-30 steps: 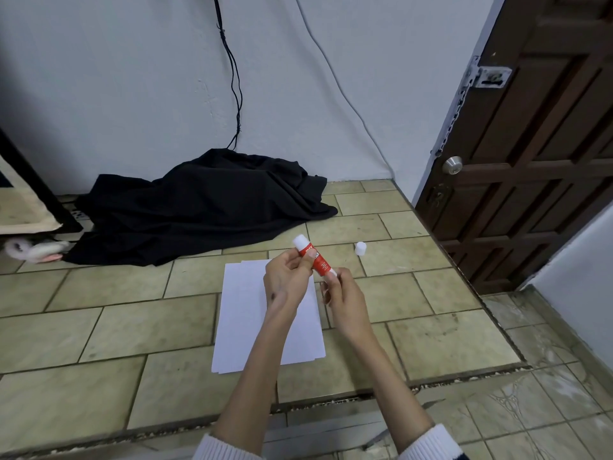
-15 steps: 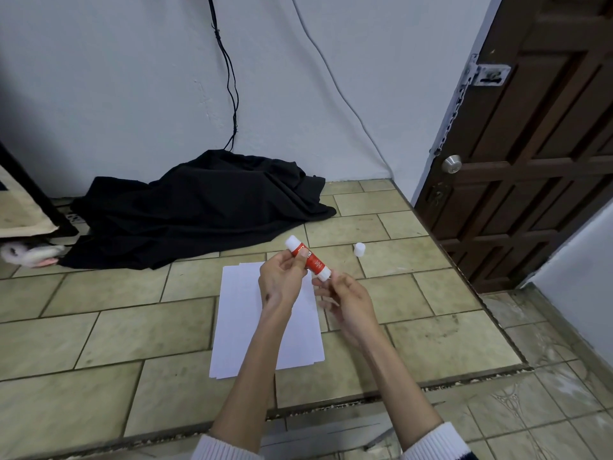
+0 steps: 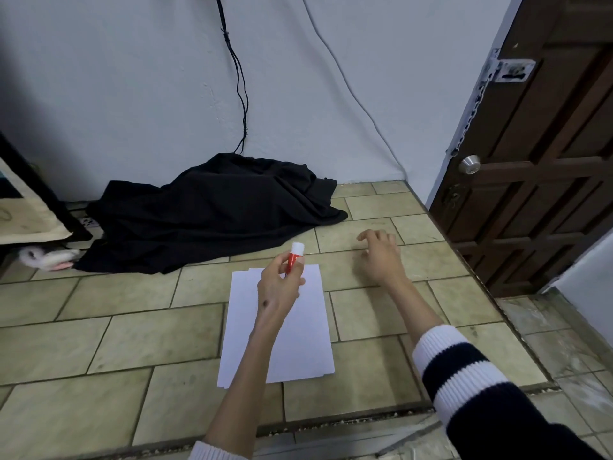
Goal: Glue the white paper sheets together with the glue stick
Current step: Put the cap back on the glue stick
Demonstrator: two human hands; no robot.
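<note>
Several white paper sheets (image 3: 298, 327) lie stacked on the tiled floor in front of me. Above their far edge my left hand (image 3: 277, 290) grips a red glue stick (image 3: 293, 257), its white end pointing up and away. My right hand (image 3: 378, 257) is stretched out over the floor to the right of the sheets, palm down, fingers loosely bent and apart. The small white cap that lay at that spot is hidden beneath this hand; I cannot see whether the fingers touch it.
A heap of black cloth (image 3: 212, 210) lies against the wall beyond the paper. A dark wooden door (image 3: 537, 161) stands at the right. The tiled platform ends in a step (image 3: 331, 423) close to me. A shelf edge (image 3: 30, 210) shows at the left.
My right hand has let go of the glue stick and moved right and away, over the white cap on the floor. My left hand keeps the stick above the paper.
</note>
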